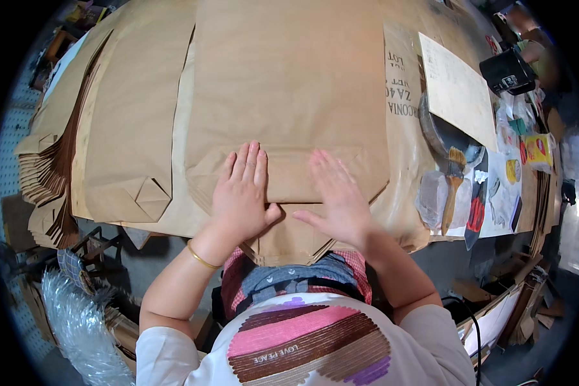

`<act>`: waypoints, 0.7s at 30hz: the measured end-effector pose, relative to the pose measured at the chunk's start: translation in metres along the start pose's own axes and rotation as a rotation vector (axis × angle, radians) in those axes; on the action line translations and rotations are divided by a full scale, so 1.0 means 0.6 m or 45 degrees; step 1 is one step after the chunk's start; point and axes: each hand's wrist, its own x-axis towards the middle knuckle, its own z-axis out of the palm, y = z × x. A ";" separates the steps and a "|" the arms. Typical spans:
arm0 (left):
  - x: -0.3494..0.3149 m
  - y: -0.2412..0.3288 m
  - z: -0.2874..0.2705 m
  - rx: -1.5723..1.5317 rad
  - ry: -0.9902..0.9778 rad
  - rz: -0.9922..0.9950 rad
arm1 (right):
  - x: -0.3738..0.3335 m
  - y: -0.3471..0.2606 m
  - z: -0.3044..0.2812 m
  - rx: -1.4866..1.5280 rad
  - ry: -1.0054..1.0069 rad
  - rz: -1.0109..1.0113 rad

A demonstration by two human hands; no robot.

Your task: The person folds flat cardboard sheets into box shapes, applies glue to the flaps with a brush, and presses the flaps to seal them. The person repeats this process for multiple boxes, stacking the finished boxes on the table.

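A large brown paper bag (289,83) lies flat on the worktable in front of me, with its folded end toward me. My left hand (241,193) rests flat on the left of that folded end, fingers stretched out and thumb pointing inward. Across from it, my right hand (339,199) is laid over the right side with its fingers extended, slightly blurred. Between the two thumbs shows a crease. Below it, more folded paper layers (288,233) hang past the table's front edge toward my lap. Neither hand grips anything.
To the left lie another paper bag (132,116) and a fanned stack of bags (48,174). On the right are a pale board (457,90) over a basin, a brush (455,183) and a red-handled knife (476,209). A person (539,48) is at the far right beside a black container (507,72).
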 end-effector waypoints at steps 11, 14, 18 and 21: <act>0.053 -0.010 -0.042 0.195 0.277 0.159 | 0.029 -0.018 -0.038 0.765 0.270 0.048; -0.030 -0.127 -0.070 0.441 0.323 0.093 | 0.062 -0.022 -0.017 0.587 0.244 -0.156; -0.150 -0.325 -0.094 0.450 0.751 -0.037 | 0.064 0.016 0.044 0.926 0.242 0.226; -0.222 -0.411 -0.086 0.474 0.687 -0.120 | 0.055 0.020 0.053 0.798 0.315 0.152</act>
